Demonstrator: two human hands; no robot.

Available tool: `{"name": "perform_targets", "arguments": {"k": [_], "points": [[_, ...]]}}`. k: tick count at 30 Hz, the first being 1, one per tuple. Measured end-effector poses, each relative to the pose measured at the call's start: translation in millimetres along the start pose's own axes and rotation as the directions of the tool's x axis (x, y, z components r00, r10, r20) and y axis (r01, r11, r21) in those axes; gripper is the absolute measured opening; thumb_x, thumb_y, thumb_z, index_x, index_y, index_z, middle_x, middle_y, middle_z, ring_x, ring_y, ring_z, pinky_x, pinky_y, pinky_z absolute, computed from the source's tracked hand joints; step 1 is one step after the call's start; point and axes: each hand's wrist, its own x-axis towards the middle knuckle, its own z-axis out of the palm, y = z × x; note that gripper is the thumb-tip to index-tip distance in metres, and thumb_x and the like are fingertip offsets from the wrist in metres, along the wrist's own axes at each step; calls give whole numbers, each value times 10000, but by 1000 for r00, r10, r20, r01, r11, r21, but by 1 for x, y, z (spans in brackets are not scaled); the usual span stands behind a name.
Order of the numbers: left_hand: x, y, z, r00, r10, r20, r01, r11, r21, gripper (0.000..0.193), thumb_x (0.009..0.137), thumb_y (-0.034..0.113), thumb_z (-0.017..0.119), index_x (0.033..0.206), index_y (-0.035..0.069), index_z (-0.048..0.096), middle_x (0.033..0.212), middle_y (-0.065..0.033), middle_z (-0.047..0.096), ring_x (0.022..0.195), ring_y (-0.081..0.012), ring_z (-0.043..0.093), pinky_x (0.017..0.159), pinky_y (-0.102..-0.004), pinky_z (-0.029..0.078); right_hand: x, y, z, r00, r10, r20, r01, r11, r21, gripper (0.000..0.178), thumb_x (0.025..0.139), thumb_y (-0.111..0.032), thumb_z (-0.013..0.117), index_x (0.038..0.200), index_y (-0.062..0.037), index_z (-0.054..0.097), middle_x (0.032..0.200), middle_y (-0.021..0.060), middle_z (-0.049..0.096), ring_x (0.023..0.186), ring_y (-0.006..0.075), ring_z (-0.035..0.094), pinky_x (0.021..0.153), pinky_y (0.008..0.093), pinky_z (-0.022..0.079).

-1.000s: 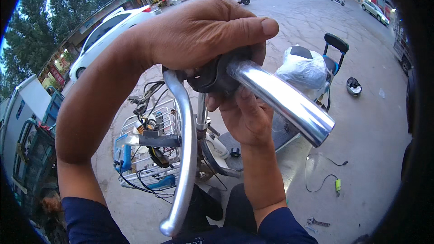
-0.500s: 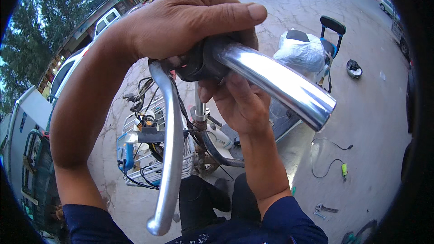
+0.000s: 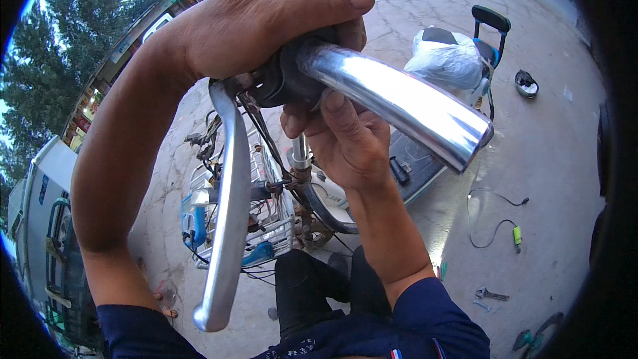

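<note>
Left hand (image 3: 262,23) clamps over the black lever housing (image 3: 289,80) on the chrome handlebar (image 3: 399,100), held above the scooter (image 3: 332,196). Right hand (image 3: 355,143) pinches the housing's underside, near the silver brake lever (image 3: 229,213)

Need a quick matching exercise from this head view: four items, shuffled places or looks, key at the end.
1. left hand
2. right hand
3. lever
4. wrench

A. on the ground, lower right of the picture
B. fingertips at the underside of the black fitting
C. silver, with a rounded ball end
D. wrapped over the top of the black fitting

Pairs: 1-D, 2-B, 3-C, 4-A
</note>
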Motion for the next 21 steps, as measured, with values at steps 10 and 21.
{"name": "perform_targets", "arguments": {"k": [10,21], "points": [[2,-3,2,1000,-23,9,23,999,-33,492,1026,400,375,774,56,621,676,-81,528,628,-177,514,695,-306,456,-7,-20,13,902,-310,-301,128,857,-500,416,710,-53,826,1053,36,608,1002,150,668,918,196,678,799,305,556],[2,1,4,992,-119,-30,116,989,-97,509,1029,394,408,798,19,664,797,-85,595,722,-162,570,745,-292,477,-3,-16,13,808,-566,-166,286,623,-728,346,710,-110,863,941,32,648,894,150,685,779,213,694,664,326,551]]}}
